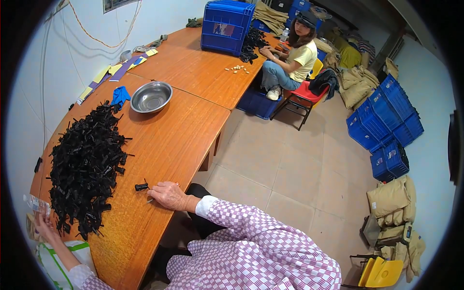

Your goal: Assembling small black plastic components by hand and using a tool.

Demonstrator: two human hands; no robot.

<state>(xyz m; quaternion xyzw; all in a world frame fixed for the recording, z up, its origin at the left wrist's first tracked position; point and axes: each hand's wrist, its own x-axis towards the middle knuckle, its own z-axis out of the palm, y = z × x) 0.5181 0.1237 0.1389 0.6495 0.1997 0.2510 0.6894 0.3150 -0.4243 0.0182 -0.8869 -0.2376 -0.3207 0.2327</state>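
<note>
At the lower middle of the frame, the right hand (167,195) rests on the tabletop (181,128), fingers curled just beside a small black part (141,187); whether its grip pinches that part I cannot tell. At the lower left, the left hand (44,226) is at a clear plastic piece (36,204), its grip too unclear to tell. A large heap of black parts (87,166) fills the left side, below a metal bowl (153,106).
</note>
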